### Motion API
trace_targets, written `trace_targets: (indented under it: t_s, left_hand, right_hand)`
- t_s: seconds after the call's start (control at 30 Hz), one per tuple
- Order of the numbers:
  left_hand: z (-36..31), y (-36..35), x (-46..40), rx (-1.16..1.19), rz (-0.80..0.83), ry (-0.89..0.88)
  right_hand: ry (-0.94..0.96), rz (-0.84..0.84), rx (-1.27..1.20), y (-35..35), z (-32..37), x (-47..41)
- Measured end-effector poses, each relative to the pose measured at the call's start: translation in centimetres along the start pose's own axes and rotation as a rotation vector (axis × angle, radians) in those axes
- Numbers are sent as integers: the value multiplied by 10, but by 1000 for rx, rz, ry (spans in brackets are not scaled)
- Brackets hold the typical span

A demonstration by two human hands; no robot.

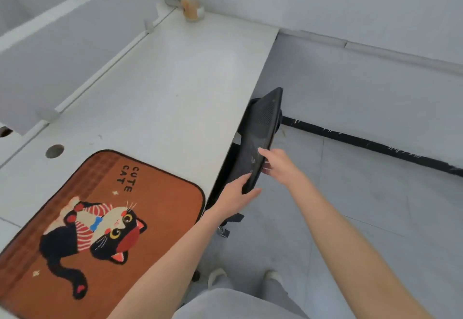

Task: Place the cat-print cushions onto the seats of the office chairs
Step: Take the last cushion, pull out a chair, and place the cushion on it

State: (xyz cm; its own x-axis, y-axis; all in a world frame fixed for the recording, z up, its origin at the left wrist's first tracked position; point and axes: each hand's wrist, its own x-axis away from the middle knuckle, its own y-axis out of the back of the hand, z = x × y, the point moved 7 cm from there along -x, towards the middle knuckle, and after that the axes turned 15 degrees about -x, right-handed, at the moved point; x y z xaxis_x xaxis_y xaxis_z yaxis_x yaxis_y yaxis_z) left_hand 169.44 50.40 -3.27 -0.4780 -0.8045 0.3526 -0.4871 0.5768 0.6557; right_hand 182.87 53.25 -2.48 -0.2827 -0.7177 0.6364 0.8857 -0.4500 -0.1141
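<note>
Gripping the top edge of the black mesh chair back (260, 128), the left hand (238, 193) is seen with its fingers curled over the lower end of that edge, while the right hand (278, 163) is closed on the same edge a little higher, its fingers wrapped behind the frame. The chair is tucked against the right edge of the white desk (175, 88). An orange cat-print cushion (105, 231) is laid flat on the desk at about eight o'clock from the hands, well apart from them. A blurred glass (193, 8) is set at the desk's far end, towards twelve o'clock.
</note>
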Motion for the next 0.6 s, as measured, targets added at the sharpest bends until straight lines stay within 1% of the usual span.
trace_targets:
  t_s: [0.03,0.1,0.2,0.33,0.6]
  left_hand:
    - [-1,-3,-2,-20,-25,-6]
    - [-1,-5,-6,-31,-79,3]
    - [-7,-9,-8,2,-96,34]
    - [-30,-33,-7,89,-67,55]
    - [-102,-109,-7,76,-72,53]
  right_hand:
    - [-35,32,-104,-3,-4,-1]
    - [-53,22,-159,3,-7,-6]
    - [-52,59,-124,13,-4,-12]
    - [-46,86,-54,41,0,-14]
    - [3,50,-14,144,5,-2]
